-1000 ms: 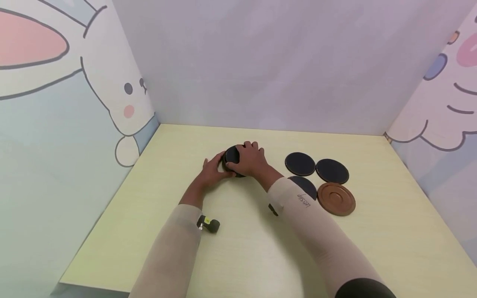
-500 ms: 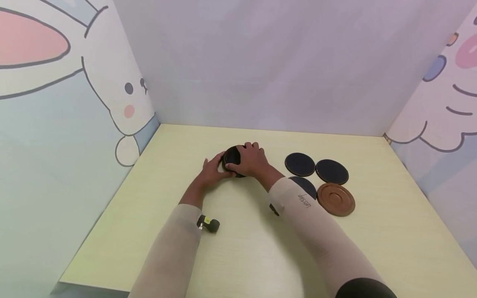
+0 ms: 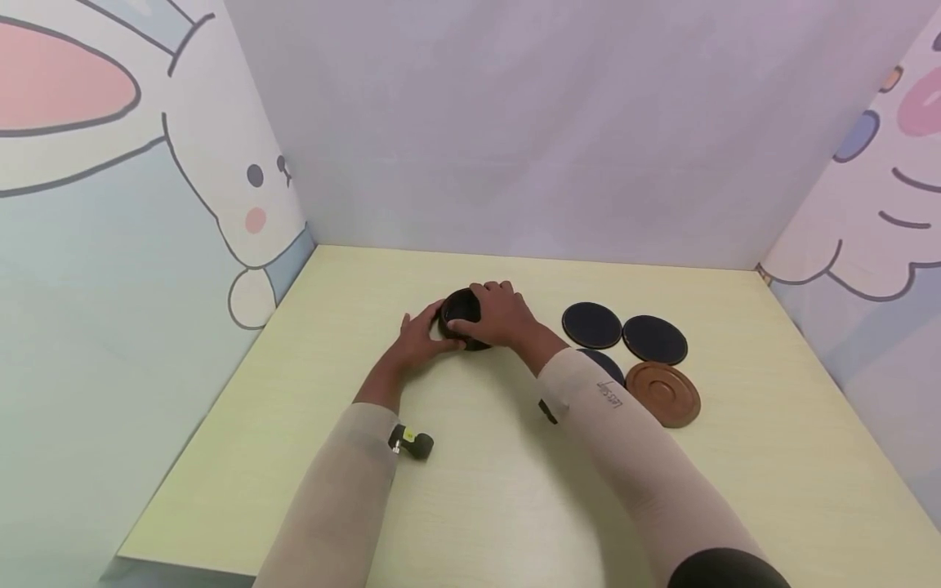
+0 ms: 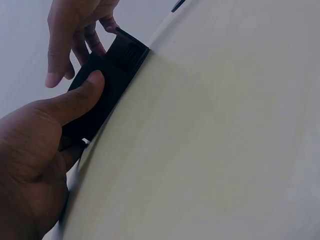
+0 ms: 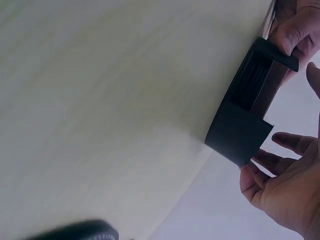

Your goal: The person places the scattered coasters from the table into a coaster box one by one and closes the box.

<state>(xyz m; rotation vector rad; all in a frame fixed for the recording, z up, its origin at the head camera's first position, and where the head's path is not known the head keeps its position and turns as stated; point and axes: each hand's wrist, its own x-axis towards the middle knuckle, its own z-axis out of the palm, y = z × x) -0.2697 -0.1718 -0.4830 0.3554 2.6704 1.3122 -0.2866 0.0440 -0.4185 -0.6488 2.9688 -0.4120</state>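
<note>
A round black coaster holder [image 3: 479, 345] with a notch in its wall stands on the table. My left hand [image 3: 421, 341] grips it from the left, thumb [image 4: 92, 85] pressed on the outer wall. On its right side is my right hand [image 3: 503, 315], its fingertips at the far rim. The thumb is off the wall, over the opening in the head view. Through the notch, the right wrist view shows dark stacked ridges [image 5: 252, 82] inside. To the right lie black coasters [image 3: 592, 325] [image 3: 655, 339] and one brown ringed disc [image 3: 663, 394].
A third black coaster [image 3: 608, 365] is partly hidden by my right sleeve [image 3: 625, 441]. The pale table [image 3: 470, 490] meets a grey back wall [image 3: 515, 139]. Walls with cartoon prints [image 3: 253, 188] close in both sides.
My right hand has shifted slightly right at the holder, and more of the dark interior shows. The left hand keeps its place. The coasters on the right have not moved.
</note>
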